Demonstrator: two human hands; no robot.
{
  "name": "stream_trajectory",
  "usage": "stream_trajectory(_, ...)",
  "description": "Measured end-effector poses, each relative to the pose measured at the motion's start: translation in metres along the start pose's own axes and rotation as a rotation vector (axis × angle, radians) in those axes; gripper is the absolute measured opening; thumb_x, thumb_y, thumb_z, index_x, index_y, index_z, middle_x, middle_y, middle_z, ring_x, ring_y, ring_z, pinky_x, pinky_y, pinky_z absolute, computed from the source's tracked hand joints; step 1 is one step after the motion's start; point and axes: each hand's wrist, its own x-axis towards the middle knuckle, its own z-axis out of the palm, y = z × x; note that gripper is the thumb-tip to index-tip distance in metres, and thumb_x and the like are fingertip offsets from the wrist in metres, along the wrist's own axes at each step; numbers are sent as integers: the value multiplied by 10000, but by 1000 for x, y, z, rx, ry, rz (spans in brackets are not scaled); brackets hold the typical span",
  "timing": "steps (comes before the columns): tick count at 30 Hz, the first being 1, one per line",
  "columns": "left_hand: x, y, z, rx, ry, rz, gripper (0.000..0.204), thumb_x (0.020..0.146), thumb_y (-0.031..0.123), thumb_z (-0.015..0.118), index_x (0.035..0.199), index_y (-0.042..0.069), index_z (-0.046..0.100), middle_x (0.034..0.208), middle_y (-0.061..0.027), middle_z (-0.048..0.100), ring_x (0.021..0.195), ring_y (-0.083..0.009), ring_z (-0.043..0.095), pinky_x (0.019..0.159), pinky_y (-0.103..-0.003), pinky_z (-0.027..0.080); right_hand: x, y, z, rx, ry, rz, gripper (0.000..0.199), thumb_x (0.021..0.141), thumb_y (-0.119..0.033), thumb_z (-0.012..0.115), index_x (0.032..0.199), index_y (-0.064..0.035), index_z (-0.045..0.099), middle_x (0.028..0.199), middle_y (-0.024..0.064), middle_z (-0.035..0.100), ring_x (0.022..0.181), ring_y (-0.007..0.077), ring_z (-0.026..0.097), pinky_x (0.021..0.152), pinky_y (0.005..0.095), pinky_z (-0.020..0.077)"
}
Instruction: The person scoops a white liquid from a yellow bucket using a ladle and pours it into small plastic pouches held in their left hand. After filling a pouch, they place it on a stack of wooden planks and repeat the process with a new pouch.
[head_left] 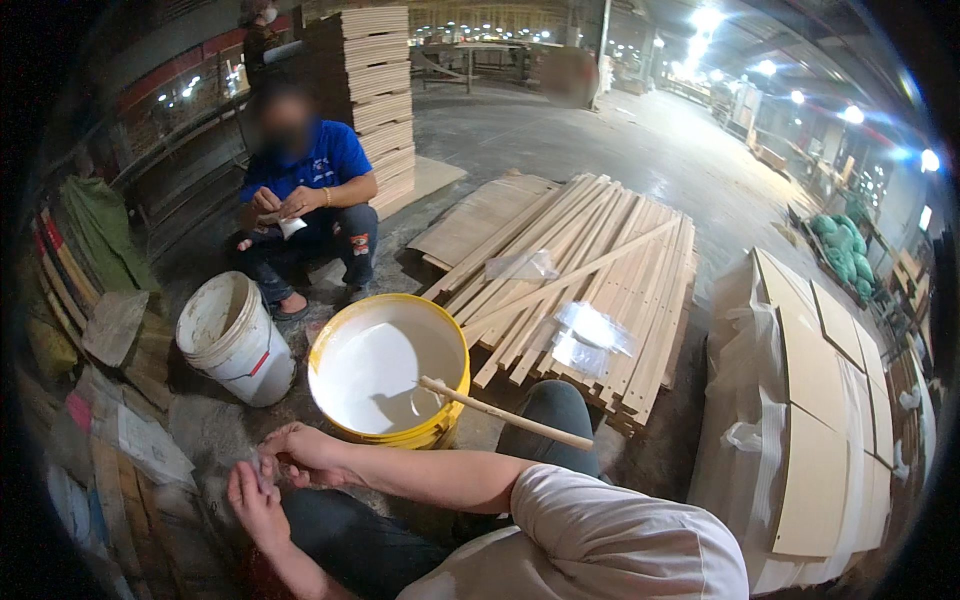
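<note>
Low at the left, my left hand (258, 505) and my right hand (303, 452) are close together over my bent leg. Their fingers are closed around a small piece of clear plastic (266, 474), mostly hidden by the fingers. Just beyond them stands a yellow-rimmed bucket (455, 408) with white material inside. A wooden stick (510, 413) leans across its right rim, its outer end above my knee. Left of that bucket is a smeared white bucket (262, 365), tilted in view.
A co-worker in a blue shirt (340, 155) squats opposite, holding a small white packet (292, 226). Wooden slats (560, 270) lie stacked ahead, with clear plastic bags (592, 335) on top. Wrapped panels (815, 400) stand at right; a tall board stack (378, 100) rises behind.
</note>
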Motion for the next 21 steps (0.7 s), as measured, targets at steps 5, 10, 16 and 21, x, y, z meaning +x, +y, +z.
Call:
stream_trajectory(5,-9,16,8,-423,-180,-294,200,915,306,491,908,108,517,809,4,543,672,-64,461,486,-194,270,-6,-3,-7,154,-231,182,238,840,-173,491,618,-90,469,542,-8,429,383,56,297,360,202,202)
stream_trajectory(10,-10,2,-10,-29,-226,97,169,866,136,511,1003,61,449,869,-34,492,764,-134,469,623,-233,360,-15,-9,8,-107,-226,9,140,749,-95,578,786,-74,445,560,-17,410,434,78,391,381,207,278)
stream_trajectory(16,-5,-5,21,823,251,763,266,744,-59,445,996,22,431,944,-97,427,805,-219,446,735,-277,386,-6,5,17,-1087,256,-858,280,690,-26,590,903,-21,408,703,133,498,586,324,548,514,377,450)
stream_trajectory(21,0,-7,17,689,36,737,276,719,-69,396,974,31,428,921,-77,431,739,-161,415,593,-244,369,-8,-29,0,-1485,150,-1192,404,608,-83,654,958,-44,457,1023,157,443,864,362,516,654,449,466)
